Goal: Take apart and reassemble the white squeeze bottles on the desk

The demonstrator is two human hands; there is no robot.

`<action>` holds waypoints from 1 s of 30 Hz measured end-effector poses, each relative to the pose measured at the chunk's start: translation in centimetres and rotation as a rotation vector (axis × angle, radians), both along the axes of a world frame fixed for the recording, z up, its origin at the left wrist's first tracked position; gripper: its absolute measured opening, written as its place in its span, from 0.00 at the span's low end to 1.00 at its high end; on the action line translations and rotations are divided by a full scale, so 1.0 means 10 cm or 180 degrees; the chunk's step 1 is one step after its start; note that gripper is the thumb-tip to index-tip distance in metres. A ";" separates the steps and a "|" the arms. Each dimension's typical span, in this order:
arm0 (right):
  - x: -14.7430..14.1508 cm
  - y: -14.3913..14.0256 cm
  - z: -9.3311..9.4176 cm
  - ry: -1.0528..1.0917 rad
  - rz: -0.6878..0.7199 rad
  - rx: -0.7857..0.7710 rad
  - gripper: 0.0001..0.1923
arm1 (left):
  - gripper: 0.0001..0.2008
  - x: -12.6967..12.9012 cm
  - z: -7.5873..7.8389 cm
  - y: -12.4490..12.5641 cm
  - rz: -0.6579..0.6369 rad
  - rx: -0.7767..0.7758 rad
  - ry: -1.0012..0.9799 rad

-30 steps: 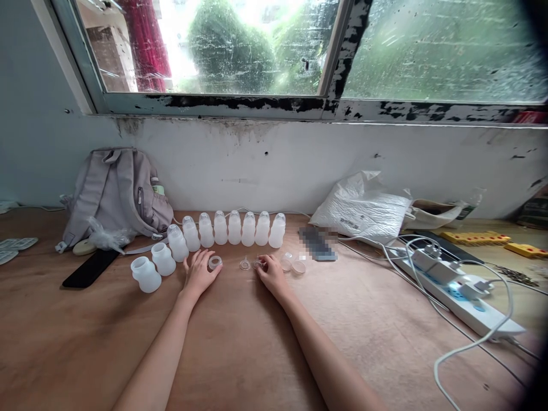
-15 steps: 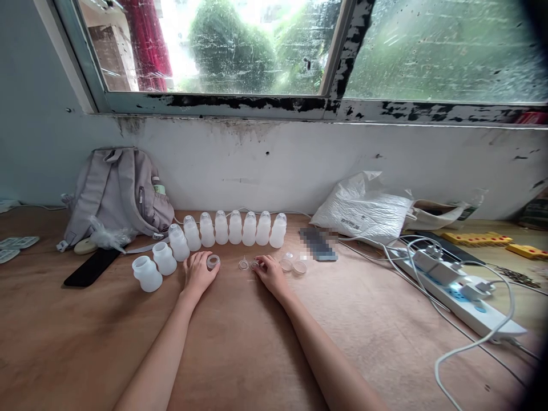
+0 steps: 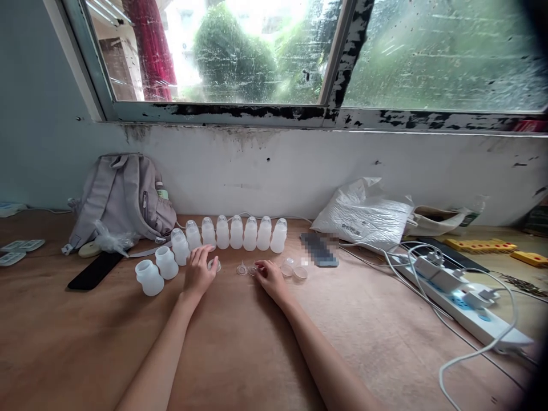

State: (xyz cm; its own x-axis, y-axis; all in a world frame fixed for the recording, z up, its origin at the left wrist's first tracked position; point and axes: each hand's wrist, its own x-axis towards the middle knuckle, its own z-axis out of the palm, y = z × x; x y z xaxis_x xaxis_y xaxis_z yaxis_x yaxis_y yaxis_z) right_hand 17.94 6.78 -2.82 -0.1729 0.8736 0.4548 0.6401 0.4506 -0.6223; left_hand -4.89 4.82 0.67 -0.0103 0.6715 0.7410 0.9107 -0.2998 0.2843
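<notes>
My left hand (image 3: 199, 272) has its fingers apart beside a translucent ring (image 3: 218, 265) on the table, partly hidden behind the thumb. My right hand (image 3: 269, 279) has its fingertips closed at the edge of a small clear nipple (image 3: 252, 271) resting on the table. Just left of that lies another clear silicone nipple (image 3: 242, 269). Two open-necked white bottles (image 3: 149, 278) stand left of my left hand. Behind the hands, a curved row of capped white bottles (image 3: 236, 233) stands upright. Clear round caps (image 3: 300, 273) lie right of my right hand.
A phone (image 3: 95, 269) and a grey backpack (image 3: 124, 197) are at the left. To the right are a partly blurred dark phone (image 3: 320, 251), a silver plastic bag (image 3: 362, 211), and a white power strip (image 3: 466, 299) with looping cables. Wall and window rise behind the table.
My left hand has loosened from the ring, its fingers raised and spread, and the ring sits on the table. The right hand stays at the nipple. The view has tilted up slightly.
</notes>
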 end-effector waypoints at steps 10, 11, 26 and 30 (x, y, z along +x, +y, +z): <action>-0.01 -0.02 0.02 0.0088 0.0008 -0.0016 0.09 | 0.18 -0.54 0.61 0.15 0.1314 0.0350 0.0026; -0.01 -0.02 0.03 0.0091 0.0002 -0.0021 0.09 | 0.18 -0.57 0.62 0.17 0.1425 0.0212 0.0065; 0.00 -0.05 0.07 0.0445 -0.0150 0.0057 0.09 | 0.12 0.27 0.58 -0.33 -0.0298 0.0358 -0.0592; 0.00 -0.06 0.09 0.0490 -0.0213 0.0100 0.08 | 0.12 0.59 0.30 -0.42 -0.0834 -0.0019 -0.0896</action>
